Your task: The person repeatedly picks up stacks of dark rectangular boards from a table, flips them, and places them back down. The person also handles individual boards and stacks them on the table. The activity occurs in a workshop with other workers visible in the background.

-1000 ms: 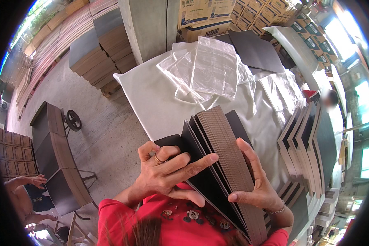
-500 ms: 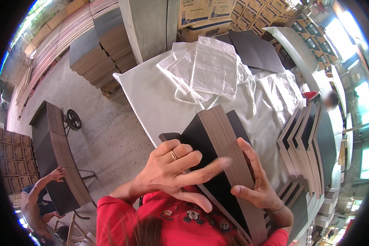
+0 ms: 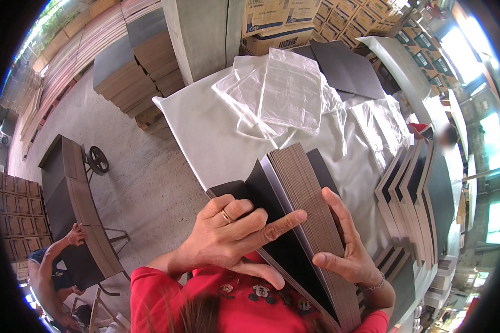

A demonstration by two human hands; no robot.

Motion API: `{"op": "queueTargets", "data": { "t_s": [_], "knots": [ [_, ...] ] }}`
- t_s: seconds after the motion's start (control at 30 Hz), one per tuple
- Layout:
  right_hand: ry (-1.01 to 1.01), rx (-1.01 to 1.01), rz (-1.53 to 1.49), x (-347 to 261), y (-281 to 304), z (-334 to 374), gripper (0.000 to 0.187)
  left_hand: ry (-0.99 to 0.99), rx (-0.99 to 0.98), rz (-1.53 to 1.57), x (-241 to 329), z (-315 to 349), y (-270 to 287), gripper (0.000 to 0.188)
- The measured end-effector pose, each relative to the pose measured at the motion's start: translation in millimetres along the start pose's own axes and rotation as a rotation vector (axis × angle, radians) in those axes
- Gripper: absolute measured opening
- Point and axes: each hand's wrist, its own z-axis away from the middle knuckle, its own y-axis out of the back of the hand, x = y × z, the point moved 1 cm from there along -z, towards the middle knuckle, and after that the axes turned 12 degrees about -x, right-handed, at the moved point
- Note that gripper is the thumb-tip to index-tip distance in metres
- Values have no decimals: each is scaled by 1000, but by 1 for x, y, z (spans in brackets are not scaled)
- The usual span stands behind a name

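Observation:
A thick stack of black-faced boards (image 3: 308, 216) with grey-brown edges stands tilted against my front, over the near table edge. My right hand (image 3: 350, 250) grips its right side, thumb on the board edges and fingers along the far face. Over the leafed-back black boards at the left is my left hand (image 3: 244, 230). Its index finger stretches to the stack's edges, its thumb sticks out apart, and its other fingers are bent. A gap shows between the leafed-back boards and the rest. Clear plastic bags (image 3: 291, 91) lie beyond on the white-covered table (image 3: 197, 119).
Bent dark boards (image 3: 411, 200) stand in a group at the right, and a dark flat board (image 3: 347, 69) lies at the back. Board stacks (image 3: 133, 61) stand on the floor behind a grey pillar (image 3: 200, 39). At the far left a co-worker's hand (image 3: 76, 234) touches a long board stack.
My left hand has shifted slightly left, its index finger now sharp instead of blurred. The gap between the leafed-back boards and the stack has widened, showing a pale face. My right hand stays put.

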Motion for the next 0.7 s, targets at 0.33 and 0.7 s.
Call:
{"op": "queueTargets", "data": {
  "t_s": [0.33,0.7],
  "knots": [
    [20,0,17,1,-2,0,92,3,-61,-19,1,6,9,87],
    [37,21,14,2,-4,-2,93,-27,135,52,-3,10,1,75]
  ]
}}
